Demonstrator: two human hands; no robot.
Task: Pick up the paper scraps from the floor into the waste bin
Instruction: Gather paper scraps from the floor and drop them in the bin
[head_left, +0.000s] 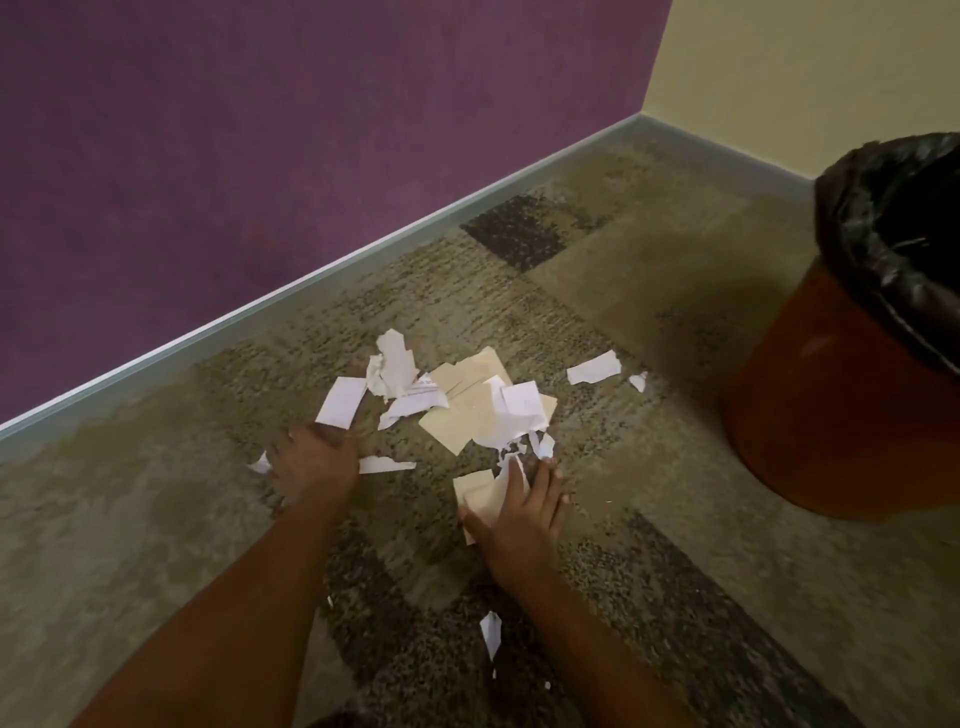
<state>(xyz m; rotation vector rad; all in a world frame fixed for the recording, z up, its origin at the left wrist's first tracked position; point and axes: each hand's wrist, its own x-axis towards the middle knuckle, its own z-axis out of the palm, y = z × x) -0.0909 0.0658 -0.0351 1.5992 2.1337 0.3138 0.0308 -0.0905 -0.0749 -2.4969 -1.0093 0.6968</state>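
Both bare arms reach down to the patterned brown and tan carpet floor (649, 270). The left hand (314, 462) sits palm down at the left edge of the heap of torn white and beige paper scraps (467, 405), blurred, so I cannot tell how its fingers are set; a white rectangular scrap (342, 401) lies just beyond it and a thin white strip (384, 464) just to its right. The right hand (519, 506) presses flat on a beige torn piece (475, 491), fingers (545, 478) spread wide over it, gripping nothing. The main heap lies between the hands and the grey skirting board (311, 280) under the purple wall (260, 130). Two white scraps (595, 368) lie apart to the right, toward the round brown waste bin (810, 415) with its black plastic liner (872, 218), standing upright well to the right by the cream wall (805, 67). One small white scrap (490, 631) lies near, between the forearms.
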